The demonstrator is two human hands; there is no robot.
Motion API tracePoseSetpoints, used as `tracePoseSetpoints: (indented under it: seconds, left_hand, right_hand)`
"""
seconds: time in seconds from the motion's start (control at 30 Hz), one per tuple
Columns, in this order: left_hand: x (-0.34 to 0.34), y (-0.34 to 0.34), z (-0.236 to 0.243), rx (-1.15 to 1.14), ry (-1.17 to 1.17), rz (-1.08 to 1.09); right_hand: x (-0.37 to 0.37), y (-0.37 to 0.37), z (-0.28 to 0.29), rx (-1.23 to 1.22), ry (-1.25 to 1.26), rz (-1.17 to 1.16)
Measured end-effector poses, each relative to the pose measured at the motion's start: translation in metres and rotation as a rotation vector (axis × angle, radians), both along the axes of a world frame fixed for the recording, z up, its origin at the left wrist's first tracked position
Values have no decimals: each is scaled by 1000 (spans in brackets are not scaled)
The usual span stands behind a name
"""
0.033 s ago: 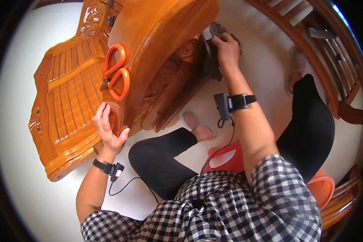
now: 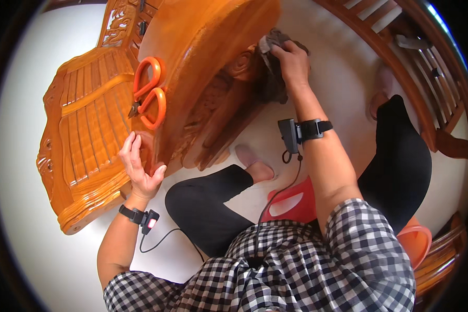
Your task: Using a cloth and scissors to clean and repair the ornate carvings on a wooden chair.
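A glossy orange-brown wooden table (image 2: 192, 36) with a rounded edge and carved side stands in front of me. My left hand (image 2: 143, 174) rests against the table's near corner, its fingers stretched and thumb apart, holding nothing. At the far right end, my right hand (image 2: 295, 67) grips a dark grey-brown cloth (image 2: 276, 86) close to the carved part below the tabletop. The cloth hangs down beside the carving; whether it touches the wood there I cannot tell. A pair of scissors (image 2: 164, 106) with orange handles lies on the tabletop just beyond my left hand.
To the left stands a slatted wooden bench (image 2: 91, 125) with carved edges. Another wooden seat (image 2: 400, 67) curves along the right. Beneath me is a red plastic stool (image 2: 301, 205), and an orange plastic container (image 2: 417, 244) is at my right side.
My right hand and the cloth have shifted very slightly, and the cloth's upper edge is bunched differently. My left hand stays in place.
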State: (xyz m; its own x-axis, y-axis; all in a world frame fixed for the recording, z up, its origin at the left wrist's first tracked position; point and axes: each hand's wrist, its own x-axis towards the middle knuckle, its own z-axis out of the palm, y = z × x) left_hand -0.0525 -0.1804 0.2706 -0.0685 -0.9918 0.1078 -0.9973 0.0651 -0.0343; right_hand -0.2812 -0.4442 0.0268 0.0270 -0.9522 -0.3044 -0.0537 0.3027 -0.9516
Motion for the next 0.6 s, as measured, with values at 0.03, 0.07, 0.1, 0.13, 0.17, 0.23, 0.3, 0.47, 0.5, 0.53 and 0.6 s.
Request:
tracePoseSetpoints:
  seconds: [0.03,0.07,0.1,0.13,0.17,0.23,0.3,0.47,0.5,0.53,0.6]
  left_hand:
    - [0,-1,-2,-2,6,-10]
    - [0,0,-3,-12,14,-5]
    - [1,0,-4,-22,19,2]
    - [1,-3,-6,-22,22,-5]
    - [-1,-1,-4,-25,34,9]
    - [-3,3,0,-24,38,30]
    - [-4,-3,3,-18,-21,-13]
    - [-5,-6,-4,-3,-5,-39]
    - [-6,-9,-4,-7,-7,-32]
    - [-8,-5,-3,1,-12,-14]
    - [-10,-8,-4,2,-11,-21]
  right_hand:
    - [-3,-5,5,-19,59,57]
    - [-2,-4,9,-19,64,47]
    - [4,-1,15,-196,70,13]
    - [11,1,23,-372,76,-21]
    - [17,2,37,-320,168,82]
    - [22,-12,43,-300,248,72]
    - [28,-37,32,-261,449,88]
    - [11,-87,-21,-103,448,279]
    - [13,-88,-24,-136,457,251]
    - [18,-78,-21,-161,461,237]
    - [18,-69,-19,-280,481,258]
